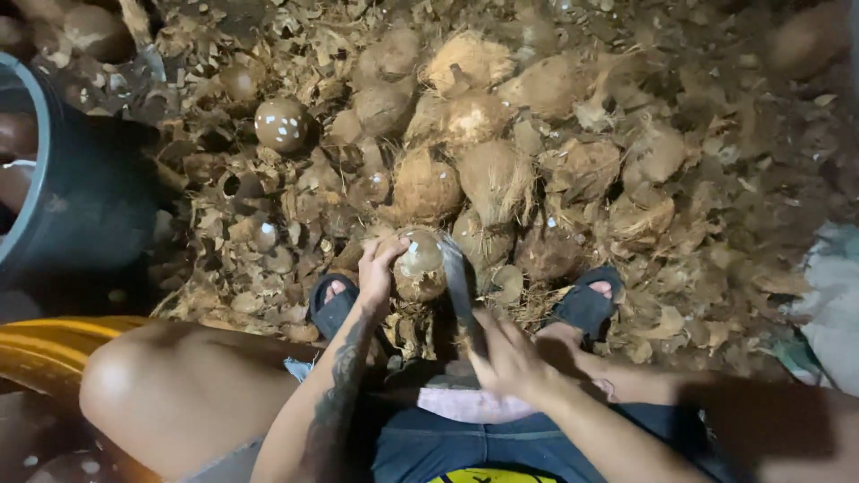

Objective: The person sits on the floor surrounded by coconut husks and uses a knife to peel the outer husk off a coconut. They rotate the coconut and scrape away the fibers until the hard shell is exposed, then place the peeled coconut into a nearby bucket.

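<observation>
Gripped from above by the left hand [378, 268], a round, partly peeled coconut [419, 265] is being steadied at centre frame, while a flat steel blade [460, 291] is being clasped by the right hand [506, 356]. Shell is judged to be getting chipped away; turning seems needed next. Fibrous brown husks [501, 174] are piled above.

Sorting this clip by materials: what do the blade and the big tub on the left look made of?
The blade looks like bare metal: flat, grey, dully shiny. The tub seems to be dark plastic with a smooth wall and paler rim, though the dim light leaves that uncertain.
</observation>
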